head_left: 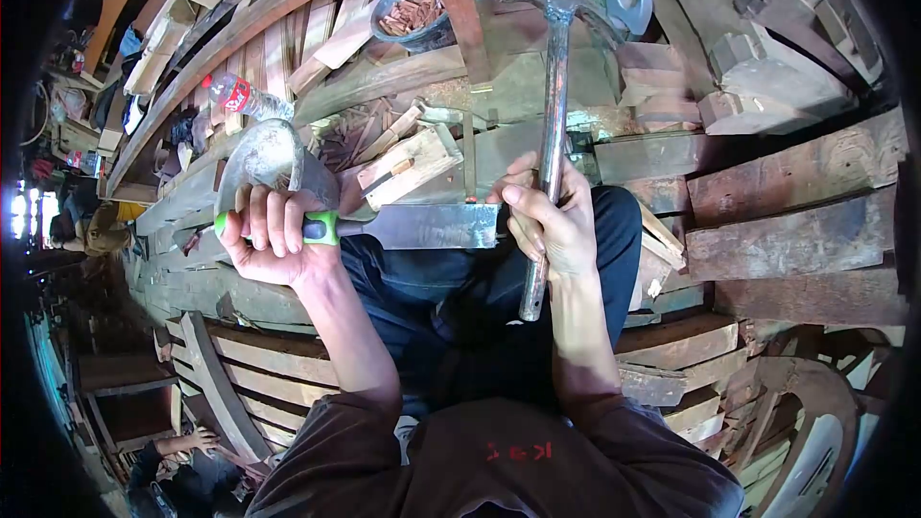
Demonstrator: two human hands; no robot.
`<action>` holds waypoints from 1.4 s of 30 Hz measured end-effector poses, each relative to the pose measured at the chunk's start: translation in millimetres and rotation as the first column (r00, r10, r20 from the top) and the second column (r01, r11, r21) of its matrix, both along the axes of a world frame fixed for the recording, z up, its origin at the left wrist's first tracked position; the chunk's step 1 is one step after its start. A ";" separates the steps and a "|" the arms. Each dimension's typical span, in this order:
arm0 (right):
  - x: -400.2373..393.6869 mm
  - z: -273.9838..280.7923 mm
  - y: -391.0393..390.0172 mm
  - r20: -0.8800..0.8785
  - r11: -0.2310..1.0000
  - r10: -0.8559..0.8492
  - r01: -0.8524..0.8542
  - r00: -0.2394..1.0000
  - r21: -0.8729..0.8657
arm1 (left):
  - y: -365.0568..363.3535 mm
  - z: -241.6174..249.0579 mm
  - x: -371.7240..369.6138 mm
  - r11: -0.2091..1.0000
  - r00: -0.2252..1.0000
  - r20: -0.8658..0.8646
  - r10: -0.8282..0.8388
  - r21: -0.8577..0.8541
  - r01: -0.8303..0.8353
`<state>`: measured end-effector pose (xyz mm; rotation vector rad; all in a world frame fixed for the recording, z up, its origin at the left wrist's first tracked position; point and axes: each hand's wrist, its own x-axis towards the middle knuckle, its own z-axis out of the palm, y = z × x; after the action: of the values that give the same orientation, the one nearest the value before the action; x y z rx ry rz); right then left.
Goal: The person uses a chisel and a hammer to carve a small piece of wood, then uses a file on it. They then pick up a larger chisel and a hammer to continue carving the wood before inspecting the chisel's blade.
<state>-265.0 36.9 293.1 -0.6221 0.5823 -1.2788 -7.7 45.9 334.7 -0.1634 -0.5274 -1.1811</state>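
My left hand is wrapped round the green and black handle of a trowel-like tool with a wide flat metal blade, held level across my lap. In my right hand is a claw hammer, upright with its head at the top and the handle end below my palm. The blade's far end is close to my right fingers; whether they touch it I cannot tell. Just beyond the blade lies a wooden block with a small wooden-handled tool on it.
A metal bowl and a red-labelled bottle stand at the left. Farther off are a bucket of wood pieces and a grey jug. Planks are stacked right. Another person's hand shows lower left.
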 end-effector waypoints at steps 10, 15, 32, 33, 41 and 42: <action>7.9 2.9 4.1 -0.043 1.000 0.024 -0.024 0.999 0.015 | 5.6 2.4 8.3 1.000 0.999 0.027 0.024 0.004 -0.024; 9.3 1.7 3.4 -0.043 0.999 0.033 -0.032 0.999 0.020 | 7.0 1.4 10.8 0.999 0.999 0.039 0.033 -0.002 -0.033; 4.0 0.9 0.0 -0.082 0.999 0.008 -0.004 0.997 0.051 | 6.4 1.2 10.6 0.997 0.995 0.071 0.076 -0.011 -0.075; 3.9 0.6 -0.1 -0.085 0.999 0.009 -0.004 0.996 0.052 | 6.4 1.5 9.9 0.997 0.994 0.073 0.076 -0.008 -0.076; 4.3 -4.3 0.4 -0.110 0.999 0.034 -0.030 0.993 0.038 | 5.5 0.5 7.4 0.997 0.995 0.064 0.077 -0.004 -0.077; 4.6 -4.2 0.5 -0.108 0.999 0.034 -0.031 0.994 0.035 | 5.6 0.5 7.5 0.997 0.995 0.060 0.075 -0.002 -0.075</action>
<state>-260.4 37.4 288.9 -0.6744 0.6793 -1.2077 -0.1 51.5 335.2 -0.1075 -0.5813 -1.1154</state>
